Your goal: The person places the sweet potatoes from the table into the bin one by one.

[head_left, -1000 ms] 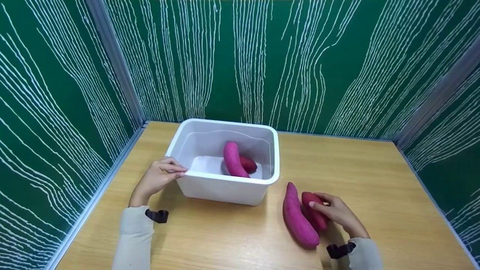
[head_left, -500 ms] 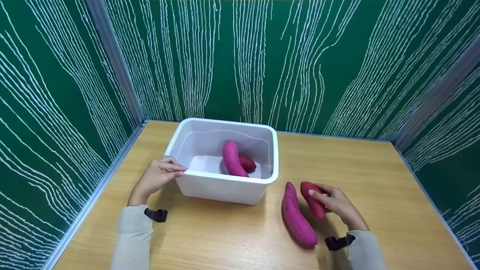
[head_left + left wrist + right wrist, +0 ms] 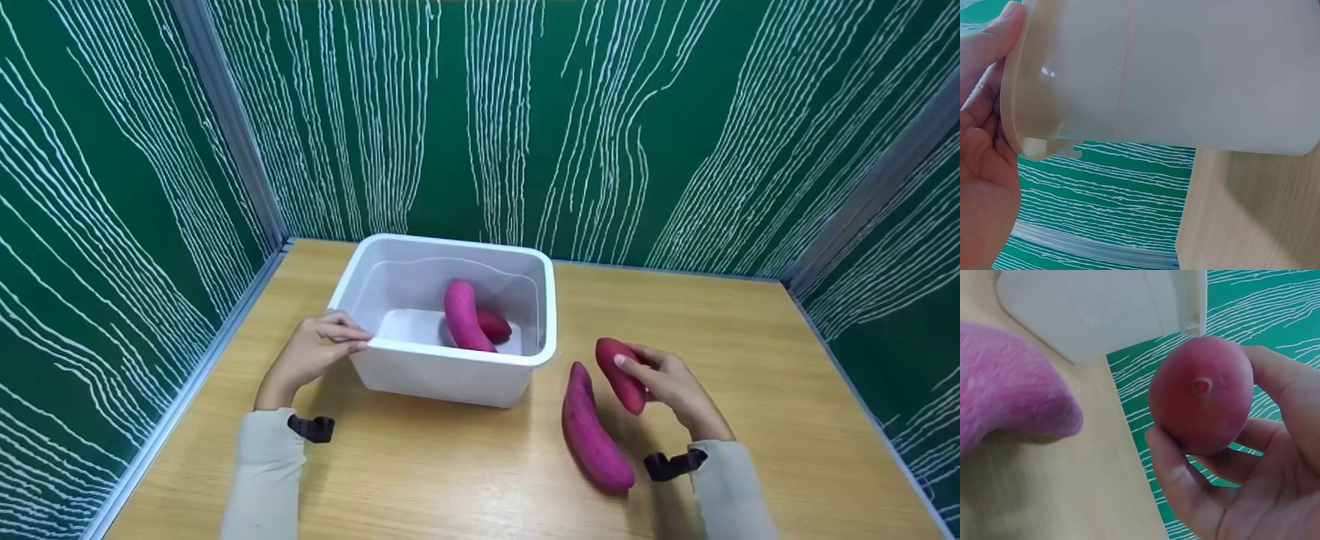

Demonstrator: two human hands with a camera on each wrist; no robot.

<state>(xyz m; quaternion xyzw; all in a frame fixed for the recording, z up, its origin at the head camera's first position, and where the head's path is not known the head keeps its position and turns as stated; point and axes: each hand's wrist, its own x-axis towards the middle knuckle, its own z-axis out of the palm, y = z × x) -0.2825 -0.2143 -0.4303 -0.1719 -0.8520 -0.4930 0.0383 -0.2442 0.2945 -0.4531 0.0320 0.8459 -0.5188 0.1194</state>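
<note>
Lower right, the red potato (image 3: pixel 622 384) is being gripped by the right hand (image 3: pixel 673 384); left, the box rim (image 3: pixel 450 352) is being pinched by the left hand (image 3: pixel 311 354), best held steady.

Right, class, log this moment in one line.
left hand: grips white bin | right hand: holds red sweet potato aloft | table: pink sweet potato

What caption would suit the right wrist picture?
Right hand holding a red sweet potato, with a pink one and white bin nearby.
</note>
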